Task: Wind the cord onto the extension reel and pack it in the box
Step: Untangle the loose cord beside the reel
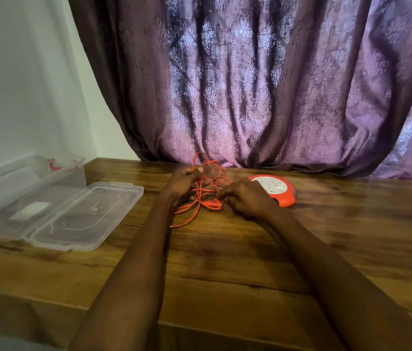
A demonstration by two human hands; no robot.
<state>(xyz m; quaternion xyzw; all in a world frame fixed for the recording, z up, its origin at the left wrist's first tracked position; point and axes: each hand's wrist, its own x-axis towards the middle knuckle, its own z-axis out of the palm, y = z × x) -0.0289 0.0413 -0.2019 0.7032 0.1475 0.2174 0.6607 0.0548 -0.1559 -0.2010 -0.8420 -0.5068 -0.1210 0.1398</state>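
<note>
Nearest, bare table [225, 269] is left before both hands. Further out, the tangled cord [206, 188] is held between them: loops are gripped in the left hand [183, 179], a strand is pinched by the right hand [246, 198]. Just beyond the right grip lies the reel [279, 190], flat; the open box [22, 188] stands far left.

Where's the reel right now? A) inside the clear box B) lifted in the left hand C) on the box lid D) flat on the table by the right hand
D: the reel lies flat on the table just beyond the right hand, while the clear box sits open at the far left.
</note>
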